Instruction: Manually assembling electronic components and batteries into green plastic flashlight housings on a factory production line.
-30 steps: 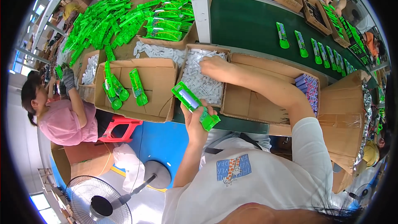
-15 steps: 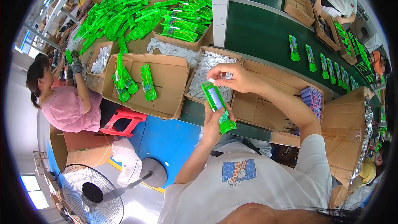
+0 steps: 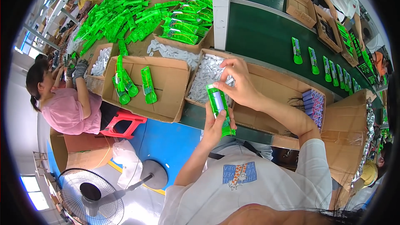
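My left hand [image 3: 213, 128] grips a green plastic housing [image 3: 211, 93], tilted upright in front of me. A lilac cylindrical battery [image 3: 218, 101] lies inside it. At its upper end sits a small white piece [image 3: 210, 86]. My right hand [image 3: 243, 86] is at that end, its thumb touching near the white piece; its bent fingers stand apart from the thumb, with nothing visible between them. Behind the housing is a box of white plastic pieces [image 3: 204, 75]. Lilac batteries [image 3: 313, 104] with dark wires lie in the long carton [image 3: 266, 77] to the right.
A cardboard tray [image 3: 166, 68] at left holds several green units [image 3: 148, 85]. Green housings [image 3: 112, 18] are heaped behind it. A white post [image 3: 221, 12] rises ahead. More units line the dark green belt [image 3: 258, 29]. A co-worker [image 3: 62, 108] sits left, near a fan [image 3: 90, 191].
The white piece, earlier pinched in my right fingers, now sits at the housing's upper end. My right fingers have parted from the thumb. The co-worker's gloved hands at left have lowered.
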{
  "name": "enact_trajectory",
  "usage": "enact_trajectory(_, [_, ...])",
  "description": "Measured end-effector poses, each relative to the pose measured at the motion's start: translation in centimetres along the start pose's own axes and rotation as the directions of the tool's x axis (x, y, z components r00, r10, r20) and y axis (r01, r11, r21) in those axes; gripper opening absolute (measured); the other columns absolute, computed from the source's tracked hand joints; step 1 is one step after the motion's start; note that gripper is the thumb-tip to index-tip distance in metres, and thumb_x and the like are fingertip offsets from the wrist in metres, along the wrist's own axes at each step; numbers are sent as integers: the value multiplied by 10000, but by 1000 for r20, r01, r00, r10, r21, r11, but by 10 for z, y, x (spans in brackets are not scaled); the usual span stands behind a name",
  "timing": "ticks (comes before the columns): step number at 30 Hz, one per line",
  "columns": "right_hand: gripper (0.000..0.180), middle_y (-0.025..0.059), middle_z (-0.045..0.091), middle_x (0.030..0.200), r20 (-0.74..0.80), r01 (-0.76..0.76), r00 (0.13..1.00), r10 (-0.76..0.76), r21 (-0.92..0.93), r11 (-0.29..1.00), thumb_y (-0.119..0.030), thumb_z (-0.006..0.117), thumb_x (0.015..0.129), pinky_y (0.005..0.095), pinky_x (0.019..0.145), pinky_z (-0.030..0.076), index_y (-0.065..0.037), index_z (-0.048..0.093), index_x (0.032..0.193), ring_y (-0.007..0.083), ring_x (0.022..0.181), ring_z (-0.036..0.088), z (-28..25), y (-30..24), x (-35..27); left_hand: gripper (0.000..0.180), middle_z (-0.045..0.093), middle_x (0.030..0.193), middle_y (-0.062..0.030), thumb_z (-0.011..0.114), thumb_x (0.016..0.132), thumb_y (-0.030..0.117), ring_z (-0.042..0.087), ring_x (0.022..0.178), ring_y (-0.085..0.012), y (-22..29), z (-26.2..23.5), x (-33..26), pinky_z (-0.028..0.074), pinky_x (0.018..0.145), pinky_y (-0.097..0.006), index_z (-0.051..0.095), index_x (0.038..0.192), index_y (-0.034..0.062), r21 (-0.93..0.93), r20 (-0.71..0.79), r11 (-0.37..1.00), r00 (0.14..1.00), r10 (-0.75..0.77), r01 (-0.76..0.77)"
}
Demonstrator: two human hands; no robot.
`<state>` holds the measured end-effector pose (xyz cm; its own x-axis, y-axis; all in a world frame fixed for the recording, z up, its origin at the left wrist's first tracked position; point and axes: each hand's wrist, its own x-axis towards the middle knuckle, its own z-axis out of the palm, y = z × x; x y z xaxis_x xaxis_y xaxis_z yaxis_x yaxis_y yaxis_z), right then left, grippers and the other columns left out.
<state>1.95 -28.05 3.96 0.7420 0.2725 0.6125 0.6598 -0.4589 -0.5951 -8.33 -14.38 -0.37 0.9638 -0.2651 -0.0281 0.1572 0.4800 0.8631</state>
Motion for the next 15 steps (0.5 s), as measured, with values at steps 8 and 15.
enact_trajectory(8, [143,70,567,900,-106,-184,976,190,65,981,-58,453,975,306,797,468,-32,566,1058,147,873,557,-91,158,25,260,666,989,-126,617,885,70,631,883,-191,87,-104,43,511,757,-305,599,1131,-13,348,-457,935,883,109,65])
enact_trajectory(15, [192,162,622,1117,-122,-388,842,525,-814,432,-222,516,922,475,830,502,-136,628,1054,368,1049,588,-206,384,14,522,562,1004,-272,694,753,130,597,888,-441,107,-224,70,508,777,-481,395,1153,-21,810,-474,-138,776,415,569])
